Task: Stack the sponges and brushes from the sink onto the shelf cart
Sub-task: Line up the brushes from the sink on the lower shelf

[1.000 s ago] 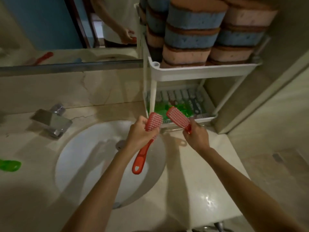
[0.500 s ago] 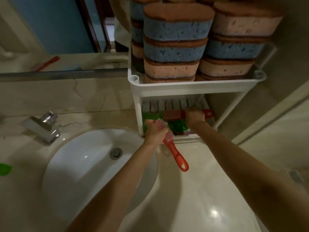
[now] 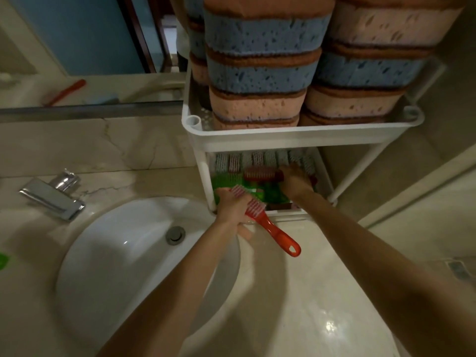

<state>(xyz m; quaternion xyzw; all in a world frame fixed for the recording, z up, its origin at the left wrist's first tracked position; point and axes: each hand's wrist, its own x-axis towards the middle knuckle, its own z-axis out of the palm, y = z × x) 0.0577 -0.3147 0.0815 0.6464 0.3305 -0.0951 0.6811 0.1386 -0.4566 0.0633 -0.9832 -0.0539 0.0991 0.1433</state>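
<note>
Both bare forearms reach up and forward from the lower edge of the view, the left from the middle, the right from the lower right corner. The left hand (image 3: 233,208) is turned back-up, its fingers wrapped round the head of a red brush (image 3: 273,230); a fingertip shows beneath. The right arm is stretched further, and the right hand (image 3: 296,180), knuckles up, curls over the handle of a second red brush (image 3: 258,173). The hands are near but apart.

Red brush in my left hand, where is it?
Head view, centre: the left hand grips the red brush by its head, right of the sink, just before the shelf cart.
</note>
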